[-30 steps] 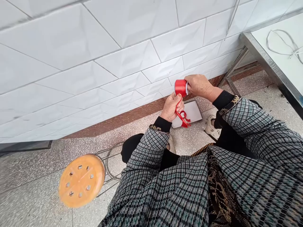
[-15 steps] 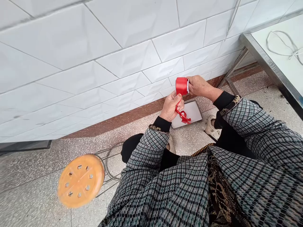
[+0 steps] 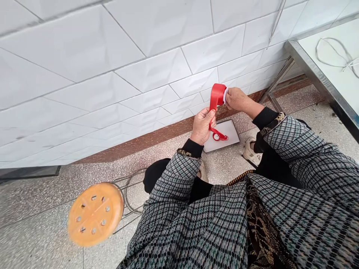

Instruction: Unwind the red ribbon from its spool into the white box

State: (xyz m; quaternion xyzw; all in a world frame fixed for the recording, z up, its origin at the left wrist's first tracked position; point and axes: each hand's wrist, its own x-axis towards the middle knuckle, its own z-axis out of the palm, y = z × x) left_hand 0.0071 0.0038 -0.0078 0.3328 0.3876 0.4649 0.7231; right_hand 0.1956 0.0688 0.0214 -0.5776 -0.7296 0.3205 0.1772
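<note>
A red ribbon spool (image 3: 219, 94) is held up in front of the tiled wall by my right hand (image 3: 237, 99), whose fingers are closed on its white end. A strip of red ribbon (image 3: 213, 112) runs down from the spool into my left hand (image 3: 202, 126), which pinches it. The ribbon's loose curled end (image 3: 218, 135) hangs below that hand, over a white board (image 3: 224, 135) lying on the floor. Both arms wear grey checked sleeves with black cuffs.
An orange round stool (image 3: 94, 213) with holes stands on the speckled floor at lower left. A metal-edged white table (image 3: 325, 63) with a thin wire loop on it is at upper right. The white tiled wall (image 3: 112, 74) rises close ahead. My shoes rest beside the board.
My right hand has lifted the spool a little higher and tilted it, drawing out a longer strip of ribbon. The curled end below my left hand has shifted and hangs lower.
</note>
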